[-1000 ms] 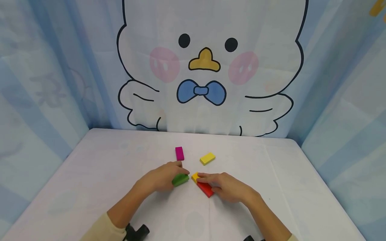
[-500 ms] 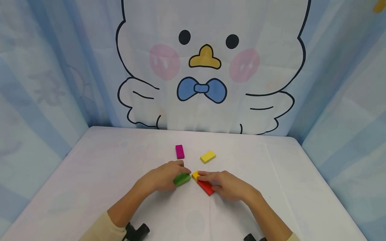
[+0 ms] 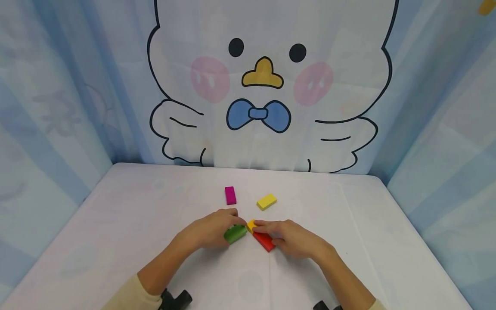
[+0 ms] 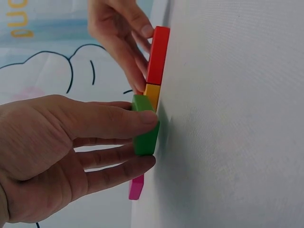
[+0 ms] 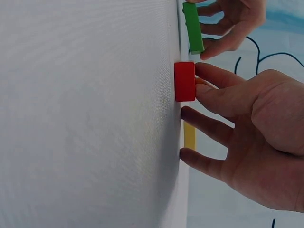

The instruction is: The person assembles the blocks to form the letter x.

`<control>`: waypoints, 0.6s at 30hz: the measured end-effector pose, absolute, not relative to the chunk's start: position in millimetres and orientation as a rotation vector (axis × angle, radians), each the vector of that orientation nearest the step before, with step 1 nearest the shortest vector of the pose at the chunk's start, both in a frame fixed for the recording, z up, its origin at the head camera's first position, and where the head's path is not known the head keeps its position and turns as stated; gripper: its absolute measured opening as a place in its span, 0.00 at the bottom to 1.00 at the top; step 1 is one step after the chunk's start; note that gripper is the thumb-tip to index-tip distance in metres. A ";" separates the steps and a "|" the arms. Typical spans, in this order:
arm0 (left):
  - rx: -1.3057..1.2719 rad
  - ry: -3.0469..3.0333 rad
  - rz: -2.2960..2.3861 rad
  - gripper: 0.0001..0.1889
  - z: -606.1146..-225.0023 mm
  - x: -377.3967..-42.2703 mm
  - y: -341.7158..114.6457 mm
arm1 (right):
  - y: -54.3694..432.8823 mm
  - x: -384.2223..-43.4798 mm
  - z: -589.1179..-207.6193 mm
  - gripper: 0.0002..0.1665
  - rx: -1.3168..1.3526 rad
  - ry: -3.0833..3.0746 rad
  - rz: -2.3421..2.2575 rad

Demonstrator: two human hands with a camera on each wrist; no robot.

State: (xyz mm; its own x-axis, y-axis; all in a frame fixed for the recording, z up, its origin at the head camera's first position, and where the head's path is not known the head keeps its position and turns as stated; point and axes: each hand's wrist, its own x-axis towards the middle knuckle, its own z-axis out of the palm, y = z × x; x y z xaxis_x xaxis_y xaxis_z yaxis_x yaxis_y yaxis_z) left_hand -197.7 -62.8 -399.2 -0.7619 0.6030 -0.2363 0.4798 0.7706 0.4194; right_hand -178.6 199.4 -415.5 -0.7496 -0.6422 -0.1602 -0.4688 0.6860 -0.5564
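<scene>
My left hand [image 3: 212,228] pinches a green rectangular block [image 3: 235,234] between thumb and fingers, as the left wrist view shows. The green block [image 4: 146,135] is tilted, its end right by an orange-yellow block [image 3: 250,225]. That block lies end to end with a red block [image 3: 264,242] on the table, the two forming a slanted row. With thumb and fingers, my right hand [image 3: 296,239] holds the row; a thumb touches the red block [image 5: 185,81], and fingertips reach the orange-yellow one, partly covering it.
Beyond the hands lie a magenta block [image 3: 230,195] and a lighter yellow block [image 3: 267,201]. The white-covered table [image 3: 333,202] ends at a curtain [image 3: 255,150] with a cartoon bird, and curtains flank both sides.
My left hand has shifted slightly right and toward the near side with the green block, bringing its end closer to the orange-yellow block. My right hand has stayed in place on the row.
</scene>
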 end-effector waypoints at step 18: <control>0.855 2.575 0.449 0.31 -398.0 -196.6 -59.3 | 199.9 -179.4 -414.5 0.32 -0.875 2.559 -0.696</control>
